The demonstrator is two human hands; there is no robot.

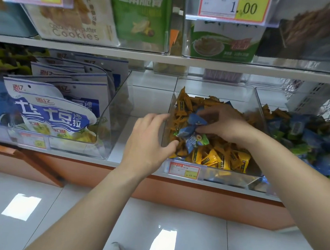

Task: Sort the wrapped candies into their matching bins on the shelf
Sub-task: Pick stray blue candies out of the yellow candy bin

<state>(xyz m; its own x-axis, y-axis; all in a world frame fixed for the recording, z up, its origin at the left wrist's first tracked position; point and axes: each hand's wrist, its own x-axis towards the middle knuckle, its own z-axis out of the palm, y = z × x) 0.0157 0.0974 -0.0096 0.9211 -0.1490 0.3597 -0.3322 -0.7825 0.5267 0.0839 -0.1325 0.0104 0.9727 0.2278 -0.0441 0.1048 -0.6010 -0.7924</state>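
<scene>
R hand (pixel 223 123) is down in the middle clear bin (pixel 214 88), fingers curled round a blue-wrapped candy (pixel 196 120) in a pinch btwn thumb and fingertips, just above the heap of orange and yellow candies (pixel 217 156) filling the bin. A 2nd blue candy (pixel 186 130) and a green-wrapped candy (pixel 202 140) lie on the heap right below. L hand (pixel 148 141) sits at the bin's left wall, fingers loose and fairly straight, holding nothing. Its thumb tip is by the front-left candies, but contact can't be told thru the clear wall. The right-hand bin (pixel 273 95) holds blue and green candies (pixel 310 136) w/ some orange mixed in. To the left, well apart, stand white-blue snack bags (pixel 56 112).
</scene>
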